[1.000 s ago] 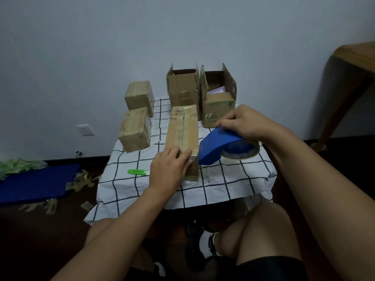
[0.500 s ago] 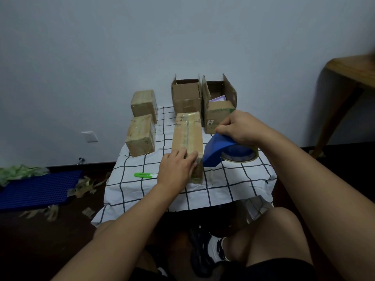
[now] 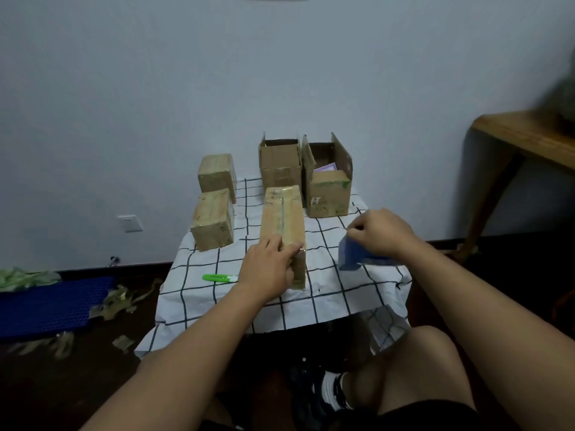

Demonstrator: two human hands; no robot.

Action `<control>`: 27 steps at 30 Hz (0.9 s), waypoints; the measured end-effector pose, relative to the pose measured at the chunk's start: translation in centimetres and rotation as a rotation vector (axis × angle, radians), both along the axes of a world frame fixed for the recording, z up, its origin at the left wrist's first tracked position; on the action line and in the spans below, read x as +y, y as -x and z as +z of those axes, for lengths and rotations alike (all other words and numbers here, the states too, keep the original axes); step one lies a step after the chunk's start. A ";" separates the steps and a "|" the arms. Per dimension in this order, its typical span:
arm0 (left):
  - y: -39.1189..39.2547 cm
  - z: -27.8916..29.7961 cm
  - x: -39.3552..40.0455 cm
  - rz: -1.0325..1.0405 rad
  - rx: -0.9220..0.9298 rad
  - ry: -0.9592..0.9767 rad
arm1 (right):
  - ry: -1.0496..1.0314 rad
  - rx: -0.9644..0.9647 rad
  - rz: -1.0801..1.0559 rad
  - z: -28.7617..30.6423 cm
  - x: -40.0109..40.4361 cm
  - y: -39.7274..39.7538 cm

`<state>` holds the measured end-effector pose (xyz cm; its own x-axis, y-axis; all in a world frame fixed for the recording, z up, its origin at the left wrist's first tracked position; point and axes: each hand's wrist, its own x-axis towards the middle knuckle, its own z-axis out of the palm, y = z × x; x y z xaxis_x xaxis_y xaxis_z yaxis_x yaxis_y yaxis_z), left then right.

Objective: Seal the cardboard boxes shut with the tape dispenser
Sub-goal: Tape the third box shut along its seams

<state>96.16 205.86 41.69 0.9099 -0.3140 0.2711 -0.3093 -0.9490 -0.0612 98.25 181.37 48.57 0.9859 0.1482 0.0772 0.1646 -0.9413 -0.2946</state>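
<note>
Matt cardboard boxes (image 3: 282, 219) w/ glossy tape; blue plastic dispenser (image 3: 351, 258); wood table (image 3: 525, 138).

A single head-worn wide-angle camera looks forward and down from above the seated person's knees. Both forearms enter from the bottom edge; the left hand (image 3: 267, 269) and right hand (image 3: 381, 233) sit mid-frame, with the wall beyond them.

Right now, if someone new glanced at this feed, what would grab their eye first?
Probably the long taped box in the middle of the checked tablecloth, with the left hand resting on its near end. Next, the right hand gripping the blue tape dispenser just right of it. Behind stand two open boxes by the wall, still unsealed, and two closed small boxes on the left.
</note>
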 end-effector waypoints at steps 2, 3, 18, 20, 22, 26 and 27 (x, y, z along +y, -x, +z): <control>-0.3 0.2 -0.7 0.048 0.011 0.132 | -0.150 -0.096 -0.027 0.1 -0.7 -0.3; -0.6 0.2 -1.0 0.080 0.025 0.212 | -0.204 -0.123 -0.042 0.3 -0.6 -0.6; -2.9 0.0 -2.1 0.175 -0.011 0.529 | -0.844 -0.363 -0.198 -3.4 1.7 -3.9; -2.8 -0.3 -2.6 0.213 -0.053 0.550 | -0.901 -0.378 -0.202 -3.5 1.9 -4.2; -2.7 -0.6 -3.2 0.249 -0.099 0.564 | -0.949 -0.388 -0.201 -3.4 2.3 -4.5; -2.5 -1.0 -4.1 0.236 -0.152 0.521 | -1.032 -0.409 -0.197 -3.1 3.2 -4.8; -2.4 -1.1 -4.0 0.223 -0.153 0.520 | -1.054 -0.407 -0.197 -3.1 3.4 -4.9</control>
<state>98.60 201.82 40.63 0.8769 0.0905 0.4720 -0.1227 -0.9073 0.4021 103.10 184.78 45.51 0.8584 -0.3338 0.3896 0.3050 -0.2786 -0.9107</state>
